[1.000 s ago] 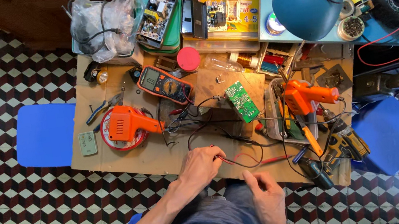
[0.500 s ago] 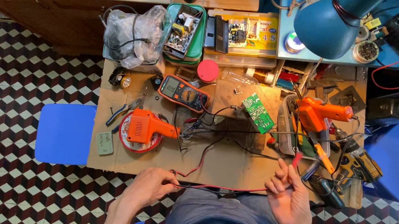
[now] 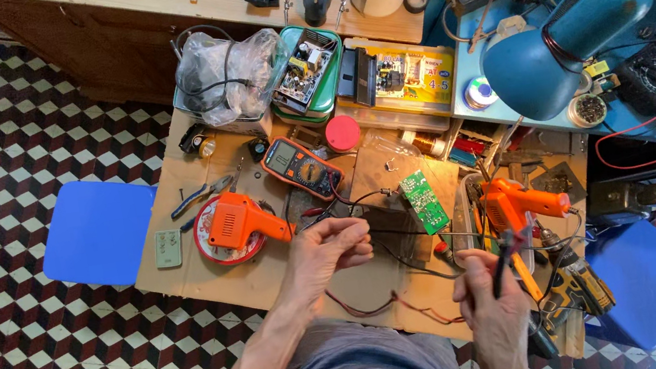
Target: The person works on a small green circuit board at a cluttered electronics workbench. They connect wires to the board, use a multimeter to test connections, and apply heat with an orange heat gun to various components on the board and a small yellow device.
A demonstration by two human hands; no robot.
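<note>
My left hand (image 3: pixel 325 251) hovers over the middle of the small wooden table (image 3: pixel 185 277), fingers pinched on a thin black wire (image 3: pixel 392 231) that leads toward a green circuit board (image 3: pixel 423 202). My right hand (image 3: pixel 486 295) is at the table's near right and grips a slim black probe (image 3: pixel 500 264) pointing up. A red wire (image 3: pixel 374 309) lies loose on the table between the hands. An orange and black multimeter (image 3: pixel 299 167) sits just beyond the left hand.
An orange soldering gun (image 3: pixel 242 220) rests on a red disc at left; another orange gun tool (image 3: pixel 515 203) lies among tools at right. A blue desk lamp (image 3: pixel 561 51) overhangs the right. Blue stools (image 3: pixel 99 232) (image 3: pixel 646 283) flank the table. Trays of parts (image 3: pixel 306 74) stand behind.
Both hands have lifted from the table's near edge. The left hand moved up toward the board, pinching the wire; the right hand now holds the probe upright.
</note>
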